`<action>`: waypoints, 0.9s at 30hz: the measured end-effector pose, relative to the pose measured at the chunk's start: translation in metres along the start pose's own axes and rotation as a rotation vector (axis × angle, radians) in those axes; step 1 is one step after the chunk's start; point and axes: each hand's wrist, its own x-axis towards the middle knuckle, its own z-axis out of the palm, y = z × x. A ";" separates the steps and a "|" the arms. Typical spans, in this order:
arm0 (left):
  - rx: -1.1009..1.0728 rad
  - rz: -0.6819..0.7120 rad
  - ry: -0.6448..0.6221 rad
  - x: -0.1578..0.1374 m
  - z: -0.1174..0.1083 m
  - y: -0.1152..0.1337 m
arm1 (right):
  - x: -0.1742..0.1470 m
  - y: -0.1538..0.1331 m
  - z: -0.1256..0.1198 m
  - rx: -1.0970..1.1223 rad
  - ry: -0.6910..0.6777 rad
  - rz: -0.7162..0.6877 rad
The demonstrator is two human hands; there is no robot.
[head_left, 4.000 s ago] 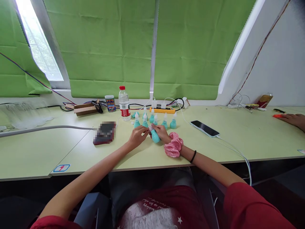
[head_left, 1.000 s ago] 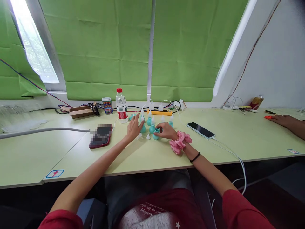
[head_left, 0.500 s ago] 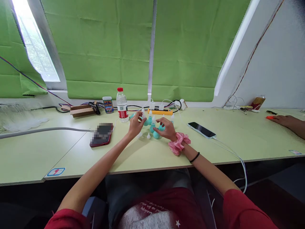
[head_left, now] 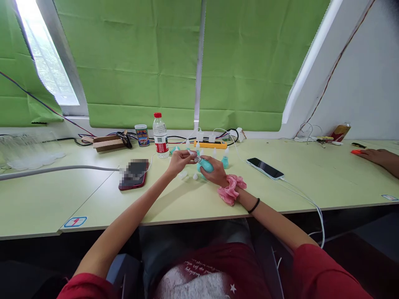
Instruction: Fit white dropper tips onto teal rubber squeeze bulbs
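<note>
My right hand [head_left: 217,171] is closed around a teal nasal aspirator bulb [head_left: 206,166], tilted with its clear neck towards the left. At that neck, my left hand [head_left: 178,162] pinches a small white nozzle tip [head_left: 191,153]; the fingers partly hide where tip and neck meet. Just below lie a loose white tip [head_left: 195,176] and a clear piece [head_left: 183,174]. Another teal bulb with a pale tip [head_left: 225,161] stands to the right of my hands, and several more are behind them, partly covered.
A water bottle [head_left: 161,139] and a can [head_left: 142,136] stand at the back left, beside a cardboard box [head_left: 109,143]. An orange power strip [head_left: 212,145] lies behind. Phones lie left [head_left: 134,176] and right [head_left: 264,167]. Another person's hand [head_left: 369,154] rests at far right.
My right hand has lifted a teal bulb and turned it sideways. My left hand has come down slightly to the right, bringing its white tip against the bulb's neck.
</note>
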 end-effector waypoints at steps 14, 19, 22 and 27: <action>1.164 -0.002 -0.281 -0.001 -0.017 -0.030 | 0.006 0.001 -0.009 -0.082 0.115 0.178; 1.222 0.001 -0.337 -0.003 -0.018 -0.035 | 0.005 0.000 -0.006 -0.017 0.054 0.158; 1.128 0.100 -0.230 -0.003 -0.015 -0.030 | 0.005 -0.001 -0.005 -0.005 0.027 0.161; 0.505 0.084 -0.020 -0.003 -0.005 -0.020 | 0.005 -0.003 -0.005 0.008 0.014 0.191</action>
